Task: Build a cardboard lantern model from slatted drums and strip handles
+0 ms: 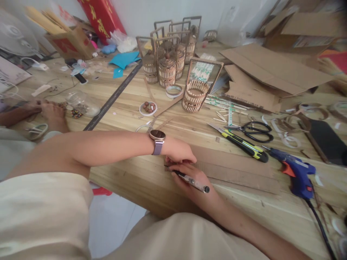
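My right hand (193, 178) is closed round a pen (189, 179) with a clear barrel and a dark end. The pen's tip points left, toward the end of a long cardboard strip (238, 168) lying flat on the table. Just above, my left hand (180, 151), with a watch (157, 137) on its wrist, reaches across and touches the right hand. Its fingers are curled down by the strip's left end; what they grip is hidden.
A utility knife (244, 142), scissors (256, 130) and a blue glue gun (294, 171) lie to the right. Behind stand an open bamboo basket (195, 94) and several lidded ones (167, 70). Cardboard sheets (273, 68) lie back right. Another person's hands (52, 112) are at the left, near a jar (82, 103).
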A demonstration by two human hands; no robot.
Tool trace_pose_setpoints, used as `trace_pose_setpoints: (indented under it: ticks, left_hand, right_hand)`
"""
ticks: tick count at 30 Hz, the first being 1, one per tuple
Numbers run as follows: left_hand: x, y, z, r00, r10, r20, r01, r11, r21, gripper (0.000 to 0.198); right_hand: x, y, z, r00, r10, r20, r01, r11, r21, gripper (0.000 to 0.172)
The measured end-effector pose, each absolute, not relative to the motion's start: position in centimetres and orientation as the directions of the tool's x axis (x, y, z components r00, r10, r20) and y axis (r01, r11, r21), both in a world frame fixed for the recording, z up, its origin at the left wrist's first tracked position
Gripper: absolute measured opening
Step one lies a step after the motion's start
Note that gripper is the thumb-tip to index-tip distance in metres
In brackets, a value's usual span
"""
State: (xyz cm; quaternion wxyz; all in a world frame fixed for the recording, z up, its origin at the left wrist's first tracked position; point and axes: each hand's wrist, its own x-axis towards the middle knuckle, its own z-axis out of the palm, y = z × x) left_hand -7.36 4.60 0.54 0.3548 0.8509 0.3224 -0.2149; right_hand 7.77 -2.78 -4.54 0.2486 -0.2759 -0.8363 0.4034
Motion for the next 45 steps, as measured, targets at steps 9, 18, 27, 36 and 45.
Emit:
trace_pose_setpoints:
  ticks: [9, 18, 27, 36, 45]
  left_hand:
    - [-7.3, 4.7, 0.2, 0.696, 0.388, -0.605, 0.705, -0.529, 0.473, 0.022]
    - [-7.4, 4.8, 0.1, 0.690, 0.371, -0.621, 0.712, -0.501, 0.492, 0.022]
    - [-7.3, 4.8, 0.3, 0.673, 0.379, -0.635, 0.729, -0.484, 0.483, 0.021]
    - [-7.3, 4.9, 0.0, 0.673, 0.387, -0.631, 0.729, -0.491, 0.477, 0.021]
    - [-7.2, 4.7, 0.7, 0.668, 0.376, -0.642, 0.733, -0.480, 0.482, 0.023]
  right_hand:
    - [8.1, -2.8, -4.1, -0.748, 0.639, 0.179, 0.292, 0.559, -0.776, 0.022]
    - [12.5, -2.6, -3.4, -0.731, 0.673, 0.113, 0.382, 0.541, -0.749, 0.023]
    - [10.5, -2.4, -3.0, -0.766, 0.613, 0.196, 0.327, 0.633, -0.702, 0.025]
    - [8.1, -2.4, -4.0, -0.781, 0.563, 0.268, 0.227, 0.657, -0.719, 0.025]
    - [8.8, -2.3, -3.6, -0.789, 0.571, 0.226, 0.254, 0.640, -0.725, 0.026]
